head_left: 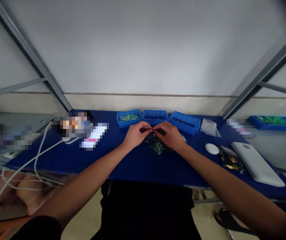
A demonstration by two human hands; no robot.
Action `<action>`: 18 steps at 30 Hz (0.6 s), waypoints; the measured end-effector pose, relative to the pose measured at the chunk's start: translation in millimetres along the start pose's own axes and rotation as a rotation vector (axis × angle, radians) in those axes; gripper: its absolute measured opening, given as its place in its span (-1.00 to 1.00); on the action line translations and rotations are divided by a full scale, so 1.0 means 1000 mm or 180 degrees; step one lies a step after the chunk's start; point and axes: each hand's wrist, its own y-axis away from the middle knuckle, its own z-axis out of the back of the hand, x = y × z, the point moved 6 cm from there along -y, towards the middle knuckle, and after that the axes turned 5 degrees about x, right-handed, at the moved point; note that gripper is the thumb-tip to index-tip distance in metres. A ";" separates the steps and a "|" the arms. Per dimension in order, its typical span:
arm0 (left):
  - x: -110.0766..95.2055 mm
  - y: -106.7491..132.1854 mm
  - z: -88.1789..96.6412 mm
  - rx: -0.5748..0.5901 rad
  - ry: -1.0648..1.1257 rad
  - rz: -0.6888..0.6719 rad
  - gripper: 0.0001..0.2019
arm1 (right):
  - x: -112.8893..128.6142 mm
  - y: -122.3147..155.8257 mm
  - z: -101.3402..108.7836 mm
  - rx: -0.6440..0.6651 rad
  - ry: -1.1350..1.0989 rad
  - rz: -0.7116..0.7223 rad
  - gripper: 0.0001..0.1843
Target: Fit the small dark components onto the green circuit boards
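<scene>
My left hand (pixel 137 135) and my right hand (pixel 171 135) meet at the fingertips above the middle of the blue table. Both are closed in a pinch around something small and dark that I cannot make out. Just below them lies a loose pile of green circuit boards (pixel 158 147), partly covered by my right hand. Behind my hands stand three blue bins: the left bin (pixel 129 124) holds green and pale pieces, the middle bin (pixel 155 121) holds a few dark pieces, and the right bin (pixel 191 126) has dark pieces inside.
To the right are a clear plastic bag (pixel 209 127), a white round case (pixel 212 149), a black-and-gold packet (pixel 230 158) and a long white device (pixel 258 164). White cables (pixel 36 156) cross the left side. Metal posts (pixel 57 96) frame the table; another person's leg (pixel 30 191) shows at lower left.
</scene>
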 end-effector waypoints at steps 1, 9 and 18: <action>0.000 0.000 -0.001 0.0018 0.0051 -0.0002 -0.87 | -0.002 0.001 -0.001 0.0017 -0.0017 -0.0052 -0.87; -0.009 0.002 -0.002 0.0060 0.0032 -0.0057 -0.69 | 0.001 0.000 0.004 -0.0073 -0.0273 -0.0330 -0.59; -0.001 0.002 -0.008 0.0281 0.0109 -0.0094 -0.67 | 0.000 0.000 0.010 -0.0267 -0.0302 -0.0236 -0.93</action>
